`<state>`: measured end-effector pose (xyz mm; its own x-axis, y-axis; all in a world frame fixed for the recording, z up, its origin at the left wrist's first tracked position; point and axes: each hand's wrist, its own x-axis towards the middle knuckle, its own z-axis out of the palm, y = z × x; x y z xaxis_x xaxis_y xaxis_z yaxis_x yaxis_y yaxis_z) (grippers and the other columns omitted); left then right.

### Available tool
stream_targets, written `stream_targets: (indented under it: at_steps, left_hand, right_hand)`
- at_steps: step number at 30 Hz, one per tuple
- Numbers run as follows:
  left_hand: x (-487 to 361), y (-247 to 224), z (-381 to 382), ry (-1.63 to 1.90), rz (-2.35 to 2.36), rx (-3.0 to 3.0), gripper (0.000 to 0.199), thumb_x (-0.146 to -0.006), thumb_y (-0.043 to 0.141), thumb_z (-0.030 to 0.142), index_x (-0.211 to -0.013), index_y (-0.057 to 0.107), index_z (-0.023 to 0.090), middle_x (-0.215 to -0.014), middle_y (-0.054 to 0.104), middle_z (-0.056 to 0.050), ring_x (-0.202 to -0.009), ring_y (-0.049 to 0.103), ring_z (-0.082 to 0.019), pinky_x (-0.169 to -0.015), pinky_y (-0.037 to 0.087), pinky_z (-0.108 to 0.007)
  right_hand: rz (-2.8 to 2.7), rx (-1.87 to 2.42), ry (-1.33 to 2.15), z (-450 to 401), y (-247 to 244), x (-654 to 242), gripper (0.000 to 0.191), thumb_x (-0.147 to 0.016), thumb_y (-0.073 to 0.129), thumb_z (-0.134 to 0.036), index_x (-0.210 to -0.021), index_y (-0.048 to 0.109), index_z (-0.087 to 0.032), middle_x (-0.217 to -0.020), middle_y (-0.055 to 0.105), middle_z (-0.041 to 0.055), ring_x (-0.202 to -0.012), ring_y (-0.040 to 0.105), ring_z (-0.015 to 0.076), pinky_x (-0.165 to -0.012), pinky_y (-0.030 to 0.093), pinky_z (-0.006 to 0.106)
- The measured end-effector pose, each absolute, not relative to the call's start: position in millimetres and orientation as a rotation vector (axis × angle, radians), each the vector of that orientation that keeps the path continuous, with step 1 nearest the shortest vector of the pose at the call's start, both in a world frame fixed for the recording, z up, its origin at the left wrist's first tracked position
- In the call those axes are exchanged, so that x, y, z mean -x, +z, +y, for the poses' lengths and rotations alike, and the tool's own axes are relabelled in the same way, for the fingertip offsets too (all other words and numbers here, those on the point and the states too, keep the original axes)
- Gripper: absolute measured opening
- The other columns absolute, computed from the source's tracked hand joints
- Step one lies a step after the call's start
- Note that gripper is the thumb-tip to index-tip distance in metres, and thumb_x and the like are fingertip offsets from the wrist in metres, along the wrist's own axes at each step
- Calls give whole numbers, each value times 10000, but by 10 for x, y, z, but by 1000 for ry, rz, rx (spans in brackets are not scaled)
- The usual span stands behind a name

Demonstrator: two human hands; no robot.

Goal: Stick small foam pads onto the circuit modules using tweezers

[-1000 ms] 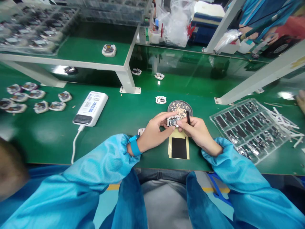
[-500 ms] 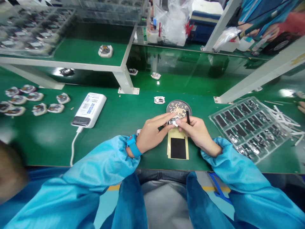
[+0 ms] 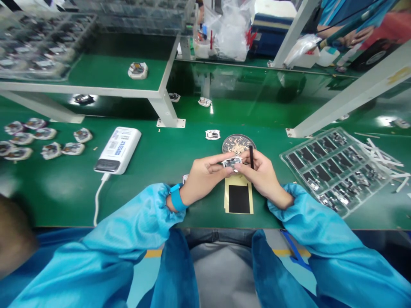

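**A:** What's in those grips, lol?

**B:** Left hand point(image 3: 205, 174) is closed on a small circuit board point(image 3: 231, 162) held above the green bench point(image 3: 64, 188); right hand point(image 3: 262, 179) is pinching a black stick point(image 3: 251, 157).

Two hands point(image 3: 231, 171) on one small electronic module point(image 3: 231, 161) at a green workbench: I count nine more modules point(image 3: 45, 133) clustered at left, one white power bank point(image 3: 117, 150), one round mesh tray point(image 3: 231, 139), one clear blister tray point(image 3: 334, 171), one black-on-yellow adhesive sheet point(image 3: 239, 199), one black stick point(image 3: 251, 157) and one blue wrist strap point(image 3: 176, 199).
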<state>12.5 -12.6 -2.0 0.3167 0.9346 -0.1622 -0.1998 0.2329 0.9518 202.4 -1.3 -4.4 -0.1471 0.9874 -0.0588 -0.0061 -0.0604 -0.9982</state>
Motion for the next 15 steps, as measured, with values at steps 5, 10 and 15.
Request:
stream_targets:
  at_steps: [5, 10, 15]
  left_hand:
    - [-145, -22, -112, 1044, 875, -972, 466, -813, 826, 298, -1242, 735, 139, -1153, 759, -113, -918, 765, -215, -888, 631, -333]
    - [-117, -61, -71, 1033, 752, -831, 351, -889, 753, 342, -1184, 772, 154, -1196, 742, -132, -930, 760, -243, -852, 645, -374]
    - [-127, -87, -71, 1048, 727, -860, 313, -896, 743, 324, -1172, 781, 182, -1250, 708, -129, -969, 742, -237, -851, 642, -362]
  right_hand:
    - [-1254, 1201, 1332, -21, -68, -1989, 311, -748, 851, -351, -919, 648, -188, -785, 677, -7, -676, 649, 122, -644, 548, 257]
    - [-1291, 1256, 1248, -21, -83, -2003, 331, -752, 841, -394, -938, 667, -182, -815, 695, 11, -671, 649, 129, -620, 542, 261]
    - [-1294, 1254, 1253, -32, -94, -2009, 321, -760, 837, -384, -948, 673, -183, -823, 705, 12, -670, 653, 127, -633, 550, 261]
